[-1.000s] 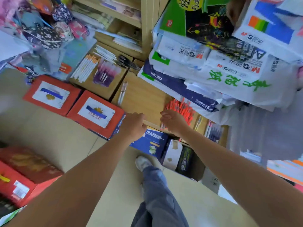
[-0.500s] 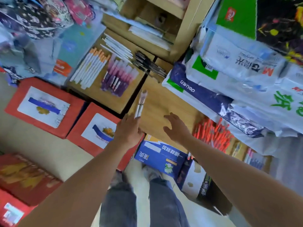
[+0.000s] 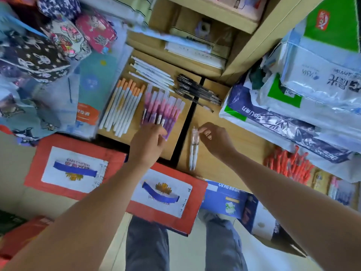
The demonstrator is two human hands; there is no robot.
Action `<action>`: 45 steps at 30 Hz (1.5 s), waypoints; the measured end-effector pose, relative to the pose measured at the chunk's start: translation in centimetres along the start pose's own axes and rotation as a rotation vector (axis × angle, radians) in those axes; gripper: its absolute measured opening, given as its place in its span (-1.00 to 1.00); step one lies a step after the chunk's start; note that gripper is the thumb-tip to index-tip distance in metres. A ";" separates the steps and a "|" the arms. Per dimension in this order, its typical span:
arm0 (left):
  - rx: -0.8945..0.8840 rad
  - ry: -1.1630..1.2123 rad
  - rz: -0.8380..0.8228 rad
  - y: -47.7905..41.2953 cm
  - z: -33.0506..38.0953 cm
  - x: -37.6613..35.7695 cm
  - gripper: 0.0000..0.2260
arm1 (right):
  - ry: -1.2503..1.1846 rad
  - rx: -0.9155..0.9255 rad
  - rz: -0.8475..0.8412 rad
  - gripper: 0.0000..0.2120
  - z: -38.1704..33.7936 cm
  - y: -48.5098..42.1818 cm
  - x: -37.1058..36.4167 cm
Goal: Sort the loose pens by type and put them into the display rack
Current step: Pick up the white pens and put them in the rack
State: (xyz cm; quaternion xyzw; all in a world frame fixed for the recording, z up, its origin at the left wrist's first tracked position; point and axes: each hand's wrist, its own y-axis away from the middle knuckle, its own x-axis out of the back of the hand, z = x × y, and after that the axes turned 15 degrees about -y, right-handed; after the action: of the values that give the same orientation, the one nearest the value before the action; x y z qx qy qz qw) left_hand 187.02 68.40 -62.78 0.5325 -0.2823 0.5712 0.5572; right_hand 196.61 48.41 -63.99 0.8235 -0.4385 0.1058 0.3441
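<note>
Clear pens (image 3: 193, 153) lie lengthwise just right of the black divider (image 3: 188, 118), far ends pinched by the right hand (image 3: 215, 141).

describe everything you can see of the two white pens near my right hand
Two white pens lie side by side, touching, on the wooden shelf just right of the black divider. Far halves look clear plastic with a pink tint, near halves opaque white. The right hand pinches their far end.
</note>
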 end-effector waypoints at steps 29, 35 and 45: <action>-0.011 -0.038 0.031 -18.1 -12.6 2.6 -0.80 | 0.403 0.081 -0.032 -0.60 -13.6 -21.7 -7.3; -0.031 -0.053 0.037 -18.2 -12.8 2.8 -0.79 | 0.355 0.055 -0.050 -0.65 -13.7 -21.6 -7.1; -0.053 -0.084 0.056 -18.2 -12.2 3.4 -0.79 | 0.344 0.057 -0.041 -0.64 -13.6 -21.4 -7.1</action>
State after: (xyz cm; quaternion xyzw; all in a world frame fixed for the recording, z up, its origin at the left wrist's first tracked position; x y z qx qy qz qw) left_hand 201.09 84.75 -67.92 0.5329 -0.3353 0.5560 0.5427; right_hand 211.16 70.15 -67.44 0.8115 -0.3531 0.2503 0.3925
